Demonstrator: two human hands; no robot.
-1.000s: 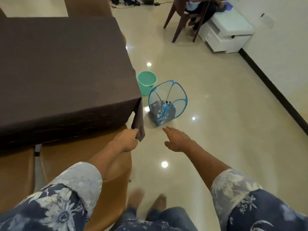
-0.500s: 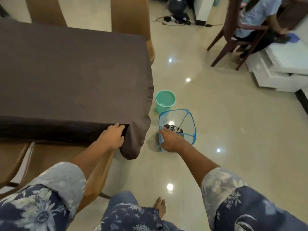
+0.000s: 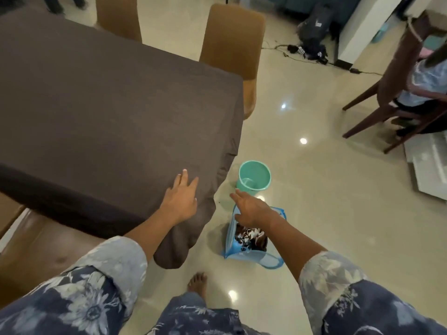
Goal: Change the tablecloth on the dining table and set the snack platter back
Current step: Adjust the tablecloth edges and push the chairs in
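Observation:
A dark brown tablecloth (image 3: 108, 112) covers the dining table, and its near right corner hangs down in a loose fold. My left hand (image 3: 180, 200) lies flat on the cloth at that corner, fingers straight and spread. My right hand (image 3: 251, 209) hovers open in the air to the right of the table, above a blue mesh laundry basket (image 3: 244, 252) that holds a patterned dark cloth (image 3: 250, 238). No snack platter is in view.
A green bucket (image 3: 254, 176) stands on the tiled floor beside the table corner. Tan chairs (image 3: 232, 42) line the table's far side and another sits at the near left. A person sits on a wooden chair (image 3: 396, 93) at the far right. Cables and a bag lie at the back.
My left hand let go of the hanging corner and moved up to lie flat on the tabletop cloth. My right hand rose from the basket rim, and the view lifted as I stood up.

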